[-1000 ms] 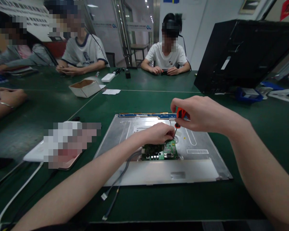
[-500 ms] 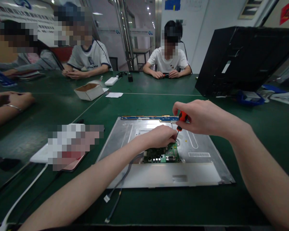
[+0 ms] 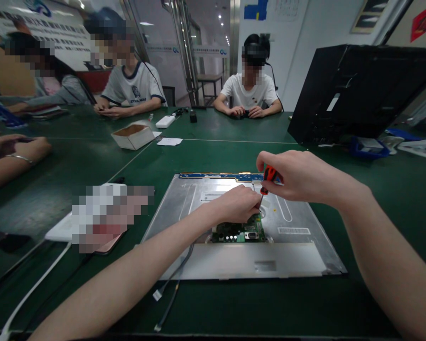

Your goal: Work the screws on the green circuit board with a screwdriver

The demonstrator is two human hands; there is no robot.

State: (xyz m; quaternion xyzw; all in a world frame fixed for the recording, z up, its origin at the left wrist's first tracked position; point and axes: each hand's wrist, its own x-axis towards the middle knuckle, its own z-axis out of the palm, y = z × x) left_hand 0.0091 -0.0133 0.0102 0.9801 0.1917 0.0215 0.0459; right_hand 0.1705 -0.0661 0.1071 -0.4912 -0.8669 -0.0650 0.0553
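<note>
A screwdriver (image 3: 269, 174) with a red and black handle stands nearly upright, its handle gripped by the closed fingers of my right hand (image 3: 298, 174). Its shaft points down at the upper right corner of a green circuit board (image 3: 239, 234). My left hand (image 3: 238, 203) is closed over the board's upper part, fingertips beside the shaft's lower end; whatever they hold is hidden, as is the screwdriver's tip. Under the board lies a flat silver display panel (image 3: 298, 258) with a blue circuit strip (image 3: 213, 176) along its far edge. Cables (image 3: 172, 303) hang off the panel's near left side.
Left of the panel, a pink phone (image 3: 110, 244) and a white device (image 3: 57, 230) lie with cords. Farther off are an open carton (image 3: 133, 136) and a white power bank (image 3: 165, 121). A large black monitor (image 3: 362, 90) stands at right. Several other people sit around the green table.
The whole view has shifted down very slightly. Both hands keep their places at the board's corner, with the screwdriver still held upright.
</note>
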